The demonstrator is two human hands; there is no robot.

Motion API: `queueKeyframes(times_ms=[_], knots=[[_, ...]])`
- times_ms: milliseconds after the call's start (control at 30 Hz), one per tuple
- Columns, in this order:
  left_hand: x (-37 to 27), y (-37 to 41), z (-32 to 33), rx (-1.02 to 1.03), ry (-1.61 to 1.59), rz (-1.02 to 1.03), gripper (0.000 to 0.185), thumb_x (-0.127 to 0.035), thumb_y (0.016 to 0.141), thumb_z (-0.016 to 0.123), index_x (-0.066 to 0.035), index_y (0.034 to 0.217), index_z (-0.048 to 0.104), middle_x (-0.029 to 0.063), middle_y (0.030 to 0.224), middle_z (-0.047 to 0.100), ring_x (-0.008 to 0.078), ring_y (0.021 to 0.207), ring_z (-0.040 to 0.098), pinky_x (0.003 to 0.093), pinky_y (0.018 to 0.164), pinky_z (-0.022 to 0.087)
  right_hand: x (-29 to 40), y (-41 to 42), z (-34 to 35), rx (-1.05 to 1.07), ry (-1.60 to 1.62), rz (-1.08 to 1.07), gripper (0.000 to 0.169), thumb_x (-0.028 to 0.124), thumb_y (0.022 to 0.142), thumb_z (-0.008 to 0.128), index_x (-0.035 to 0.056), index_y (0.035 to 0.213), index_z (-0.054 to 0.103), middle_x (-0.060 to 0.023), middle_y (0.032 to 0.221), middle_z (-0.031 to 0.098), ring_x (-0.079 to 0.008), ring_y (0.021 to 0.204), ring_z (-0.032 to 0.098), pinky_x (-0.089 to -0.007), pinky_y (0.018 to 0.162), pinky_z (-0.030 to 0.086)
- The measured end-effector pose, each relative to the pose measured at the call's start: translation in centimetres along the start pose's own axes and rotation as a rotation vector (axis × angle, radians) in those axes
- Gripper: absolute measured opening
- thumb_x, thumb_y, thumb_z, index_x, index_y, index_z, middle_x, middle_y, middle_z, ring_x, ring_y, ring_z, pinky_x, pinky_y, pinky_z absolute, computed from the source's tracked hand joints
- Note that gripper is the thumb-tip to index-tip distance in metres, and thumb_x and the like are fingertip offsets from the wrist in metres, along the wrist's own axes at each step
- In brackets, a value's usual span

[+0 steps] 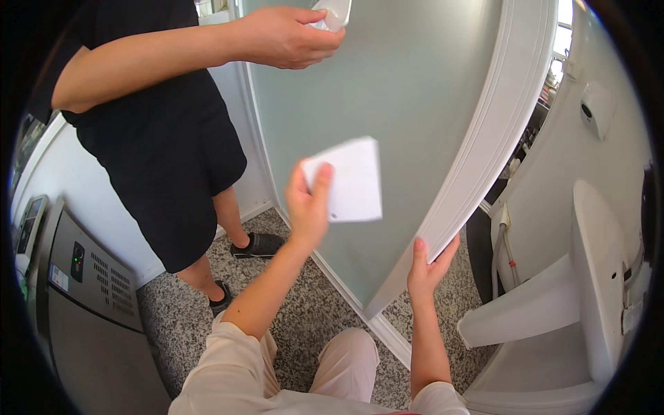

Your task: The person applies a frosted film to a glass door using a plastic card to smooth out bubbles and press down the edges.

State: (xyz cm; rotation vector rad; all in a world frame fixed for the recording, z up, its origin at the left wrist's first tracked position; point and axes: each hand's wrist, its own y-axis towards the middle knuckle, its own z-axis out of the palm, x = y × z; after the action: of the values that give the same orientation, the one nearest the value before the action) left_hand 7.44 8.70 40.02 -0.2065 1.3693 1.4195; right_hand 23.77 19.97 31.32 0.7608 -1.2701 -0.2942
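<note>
My left hand (309,202) is shut on a white square pad (357,181), thumb on top. Whether it is paper, cloth or sponge I cannot tell. The pad is in front of a frosted glass panel (363,98) set in a white door frame (493,124). My right hand (430,267) grips the frame's upright edge low down, thumb on its face and fingers around the side. At the top, another person's hand (295,39) holds a small white and translucent object (334,15), partly out of view.
The other person (155,150), in black clothes, stands at my left. A steel cabinet (98,290) with a control panel and vents is below. At right are a white pedestal basin (529,306), a grey hose (498,254) and a wall dispenser (596,110). A white threshold (391,340) crosses the speckled floor (306,301).
</note>
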Motion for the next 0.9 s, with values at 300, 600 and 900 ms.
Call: queueKeyframes(times_ms=[300,600,900], knots=[[6.4,17.3,-9.4,-0.379,-0.384,-0.304,0.035,-0.025,0.094,0.058,-0.001,0.118,0.05,0.0087,0.113,0.059,0.0204,0.103,0.058,0.0342,0.087,0.047,-0.2,-0.4,0.7,0.006,-0.013,0.009,0.07,0.022,0.086,0.064,-0.0066,0.137,0.026,-0.0195,0.13,0.04,-0.027,0.117,0.041,-0.0387,0.102,0.03],[7.1,20.8,-6.6,0.029,-0.334,-0.177,0.03,-0.024,0.093,0.059,-0.003,0.114,0.054,0.0069,0.106,0.062,0.0142,0.095,0.058,0.0305,0.084,0.047,0.1,-0.2,0.9,-0.079,-0.133,-0.069,0.069,0.031,0.089,0.06,-0.0063,0.136,0.025,-0.0181,0.125,0.043,-0.0259,0.116,0.043,-0.0366,0.101,0.032],[5.5,17.1,-4.6,0.161,-0.358,-0.114,0.028,-0.021,0.093,0.059,-0.003,0.113,0.054,0.0032,0.1,0.062,0.0089,0.092,0.056,0.0286,0.076,0.047,-2.1,-0.5,-0.7,-0.149,-0.226,-0.079,0.068,0.032,0.092,0.058,-0.007,0.138,0.026,-0.0173,0.136,0.039,-0.0243,0.123,0.039,-0.0359,0.105,0.028]])
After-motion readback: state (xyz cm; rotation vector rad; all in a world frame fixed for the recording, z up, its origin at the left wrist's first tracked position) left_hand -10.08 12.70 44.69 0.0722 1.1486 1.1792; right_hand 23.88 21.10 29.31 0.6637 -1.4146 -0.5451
